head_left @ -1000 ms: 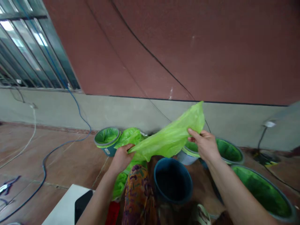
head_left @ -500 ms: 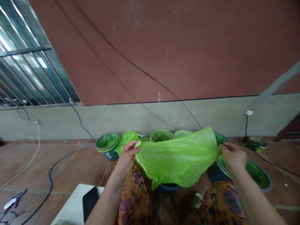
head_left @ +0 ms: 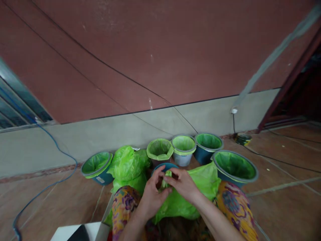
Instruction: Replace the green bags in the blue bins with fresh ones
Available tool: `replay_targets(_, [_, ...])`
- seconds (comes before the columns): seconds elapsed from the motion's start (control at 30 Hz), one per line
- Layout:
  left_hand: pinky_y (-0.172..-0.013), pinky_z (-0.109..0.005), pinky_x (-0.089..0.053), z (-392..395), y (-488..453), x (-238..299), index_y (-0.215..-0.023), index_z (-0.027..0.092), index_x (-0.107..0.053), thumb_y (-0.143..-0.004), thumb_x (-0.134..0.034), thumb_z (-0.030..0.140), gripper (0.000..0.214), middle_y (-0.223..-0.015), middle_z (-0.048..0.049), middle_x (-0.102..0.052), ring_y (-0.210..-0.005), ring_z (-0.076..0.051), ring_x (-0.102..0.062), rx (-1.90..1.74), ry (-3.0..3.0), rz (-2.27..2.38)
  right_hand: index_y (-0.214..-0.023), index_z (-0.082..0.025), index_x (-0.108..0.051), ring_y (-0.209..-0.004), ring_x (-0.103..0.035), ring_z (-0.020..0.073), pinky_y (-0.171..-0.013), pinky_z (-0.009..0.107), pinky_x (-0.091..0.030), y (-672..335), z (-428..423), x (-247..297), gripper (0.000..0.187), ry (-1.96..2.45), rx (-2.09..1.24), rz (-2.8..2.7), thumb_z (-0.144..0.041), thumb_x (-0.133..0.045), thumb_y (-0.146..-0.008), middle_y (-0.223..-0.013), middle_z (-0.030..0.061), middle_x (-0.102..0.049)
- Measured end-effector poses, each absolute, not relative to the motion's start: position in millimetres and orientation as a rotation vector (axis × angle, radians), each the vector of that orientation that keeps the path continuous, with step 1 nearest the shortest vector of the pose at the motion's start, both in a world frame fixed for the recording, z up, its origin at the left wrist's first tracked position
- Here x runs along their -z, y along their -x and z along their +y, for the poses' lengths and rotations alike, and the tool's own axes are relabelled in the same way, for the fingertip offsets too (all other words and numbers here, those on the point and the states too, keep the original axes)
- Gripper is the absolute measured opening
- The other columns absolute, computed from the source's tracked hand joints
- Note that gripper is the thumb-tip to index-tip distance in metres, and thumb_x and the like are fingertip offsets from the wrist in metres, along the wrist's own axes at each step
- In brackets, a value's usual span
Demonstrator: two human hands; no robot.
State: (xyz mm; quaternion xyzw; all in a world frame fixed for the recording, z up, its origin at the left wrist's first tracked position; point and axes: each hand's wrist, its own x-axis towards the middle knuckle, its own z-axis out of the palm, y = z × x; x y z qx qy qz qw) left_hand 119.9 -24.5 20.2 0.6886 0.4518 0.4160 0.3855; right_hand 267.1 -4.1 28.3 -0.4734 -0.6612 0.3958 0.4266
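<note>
Well left of the left hand [head_left: 154, 190], a lined bucket [head_left: 103, 177] is standing near the wall [head_left: 120, 130]. Nearer that hand, a heap of green bags [head_left: 126, 165] is lying; brushing against it could topple it. The left hand is curling narrowly on a crumpled edge of the loose bag [head_left: 189, 201], and the right hand [head_left: 182, 185] is pinching the same edge. Uneven pulling could tear the thin plastic. Just beyond both hands, a blue bucket [head_left: 173, 164] is standing, its rim a possible snag. Below and right of the right hand, the bag is draping toward a wide bucket [head_left: 255, 175]; a loosening pinch could let it slip.
</note>
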Motion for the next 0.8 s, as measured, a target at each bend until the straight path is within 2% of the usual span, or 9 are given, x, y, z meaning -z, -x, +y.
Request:
replay_targets(0.1, [-0.083,-0.031,-0.049,-26.1,-126.8,-4.2,-0.135,0.024,-0.037,-0.070,-0.058,0.010,0.070,-0.110,-0.0046,-0.061,-0.090,-0.016,-0.060,-1.008,-1.723,1.133,-0.080,-0.016,-0.067,-0.054,-0.040,0.0091,-0.052,0.022,-0.031,-280.7,-3.7,-24.2,0.019,1.120,-1.102,-1.478,-0.033,-0.062,-0.073,-0.059,-0.0034,-0.052])
replay_targets(0.2, [-0.088,-0.032,-0.047,-23.3,-138.5,9.0,-0.128,0.024,-0.044,-0.074,-0.054,0.011,0.057,-0.115,-0.0049,-0.060,-0.098,-0.017,-0.059,-1.051,-1.717,1.127,-0.077,-0.016,-0.068,-0.052,-0.038,0.0086,-0.049,0.021,-0.031,-284.5,-4.5,-31.7,0.023,1.119,-1.131,-1.335,-0.036,-0.067,-0.068,-0.056,-0.0038,-0.050])
replay_targets(0.43, [-0.070,-0.029,-0.050,-3.1,-128.2,31.8,-0.117,0.018,-0.053,-0.078,-0.048,0.013,0.040,-0.096,-0.0048,-0.063,-0.075,-0.015,-0.060,-1.121,-1.844,1.403,-0.082,-0.017,-0.068,-0.047,-0.031,0.0063,-0.045,0.020,-0.025,-305.5,-6.1,-44.2,0.025,1.132,-1.093,-1.262,-0.035,-0.071,-0.065,-0.052,-0.0073,-0.041])
replay_targets(0.5, [-0.071,-0.030,-0.050,5.3,-116.2,36.1,-0.112,0.018,-0.056,-0.076,-0.048,0.011,0.038,-0.096,-0.0055,-0.062,-0.078,-0.016,-0.060,-1.148,-1.919,1.520,-0.086,-0.017,-0.068,-0.047,-0.033,0.0065,-0.045,0.020,-0.027,-317.0,-6.5,-41.5,0.027,1.142,-1.082,-1.298,-0.035,-0.071,-0.066,-0.055,-0.0069,-0.042])
replay_targets(0.63, [-0.083,-0.034,-0.049,23.4,-92.2,37.1,-0.106,0.019,-0.060,-0.071,-0.048,0.007,0.039,-0.101,-0.0072,-0.062,-0.092,-0.019,-0.061,-1.224,-2.037,1.719,-0.094,-0.019,-0.068,-0.052,-0.041,0.0090,-0.051,0.022,-0.034,-336.1,-6.5,-39.8,0.025,1.267,-0.861,-1.475,-0.032,-0.064,-0.073,-0.060,-0.0049,-0.046])
replay_targets(0.8, [-0.083,-0.034,-0.048,39.2,-62.9,31.3,-0.104,0.015,-0.061,-0.073,-0.046,0.010,0.035,-0.099,-0.0095,-0.064,-0.093,-0.021,-0.061,-1.249,-2.102,1.932,-0.090,-0.021,-0.068,-0.065,-0.053,0.0137,-0.062,0.026,-0.040,-350.3,-3.1,-46.5,0.020,1.471,-0.359,-1.703,-0.023,-0.053,-0.077,-0.078,0.0017,-0.059])
